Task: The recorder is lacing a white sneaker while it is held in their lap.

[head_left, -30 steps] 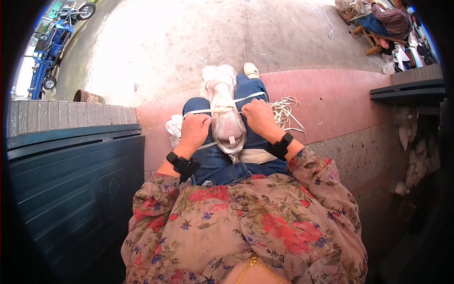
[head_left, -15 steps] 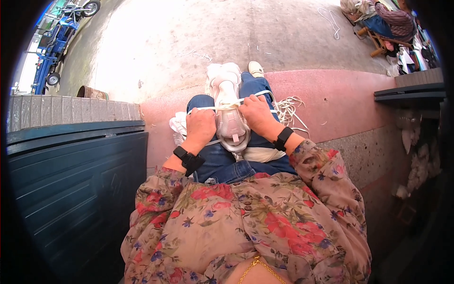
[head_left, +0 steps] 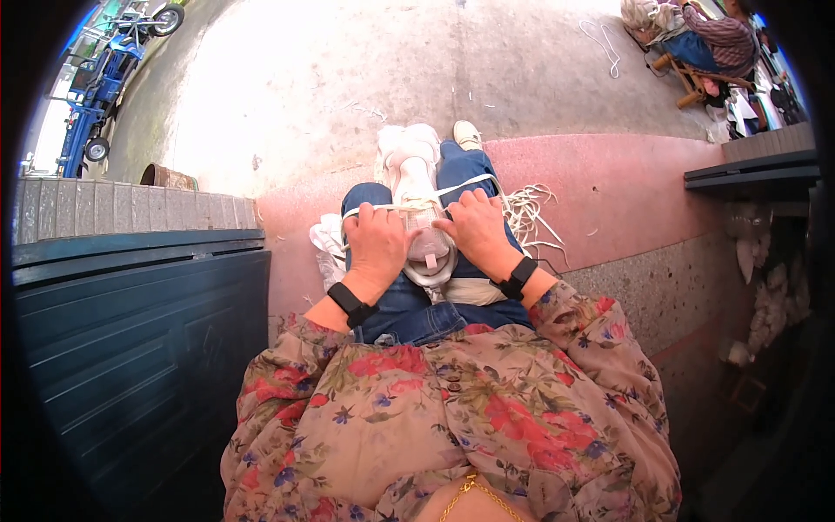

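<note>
A pale pinkish-white sneaker [head_left: 414,178] rests between my thighs, its mesh tongue [head_left: 424,245] and opening nearest to me. Off-white shoelace [head_left: 419,205] crosses its upper part. My left hand [head_left: 378,244] is closed at the sneaker's left side, fingers curled over the lace, thumb reaching to the tongue. On the opposite side my right hand [head_left: 477,228] grips the lace too, its thumb near the tongue; a strand arcs above its knuckles. What the fingertips pinch is partly hidden. A bundle of loose laces [head_left: 532,209] lies right of my right knee.
White crumpled wrapping [head_left: 327,242] lies by my left thigh. Dark blue panelled doors [head_left: 139,331] stand at left, with a rusty bucket [head_left: 167,177] beyond. A blue three-wheeled vehicle [head_left: 91,96] is far left. Another person [head_left: 718,43] sits far right near a wooden stool [head_left: 691,80].
Both hands have come down toward me and closer to the tongue, thumbs now turned in over it. The lace, stretched sideways between them before, now curves slackly above my right hand.
</note>
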Demonstrator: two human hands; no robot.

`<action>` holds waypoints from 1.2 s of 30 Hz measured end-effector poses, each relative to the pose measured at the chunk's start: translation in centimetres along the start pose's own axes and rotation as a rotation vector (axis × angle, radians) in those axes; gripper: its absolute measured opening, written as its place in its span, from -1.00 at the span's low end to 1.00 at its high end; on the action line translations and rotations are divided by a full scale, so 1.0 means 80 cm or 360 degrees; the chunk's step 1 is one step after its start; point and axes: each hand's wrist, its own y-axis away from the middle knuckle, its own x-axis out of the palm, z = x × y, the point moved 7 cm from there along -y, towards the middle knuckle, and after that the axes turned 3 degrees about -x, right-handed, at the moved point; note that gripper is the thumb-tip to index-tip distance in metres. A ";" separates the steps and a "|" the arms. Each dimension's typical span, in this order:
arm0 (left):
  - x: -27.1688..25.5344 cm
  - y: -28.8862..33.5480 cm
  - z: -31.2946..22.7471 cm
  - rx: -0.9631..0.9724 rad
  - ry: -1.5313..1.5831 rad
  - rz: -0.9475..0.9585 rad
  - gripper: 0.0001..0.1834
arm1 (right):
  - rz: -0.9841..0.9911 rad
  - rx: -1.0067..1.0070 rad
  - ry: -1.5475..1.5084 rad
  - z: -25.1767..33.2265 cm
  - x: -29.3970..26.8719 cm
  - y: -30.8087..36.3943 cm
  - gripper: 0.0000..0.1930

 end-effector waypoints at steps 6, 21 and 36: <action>0.034 0.014 0.018 -0.0186 0.0163 0.0078 -0.84 | 0.0083 -0.0021 0.0020 0.003 0.001 -0.006 -0.77; 0.055 -0.096 -0.009 0.0080 0.0613 0.0438 -0.83 | 0.0012 -0.0116 -0.0336 -0.008 0.013 -0.002 -0.89; 0.061 -0.130 0.001 -0.0602 0.1892 0.0813 -0.69 | -0.0397 -0.0562 -0.0240 0.021 -0.029 -0.028 -0.93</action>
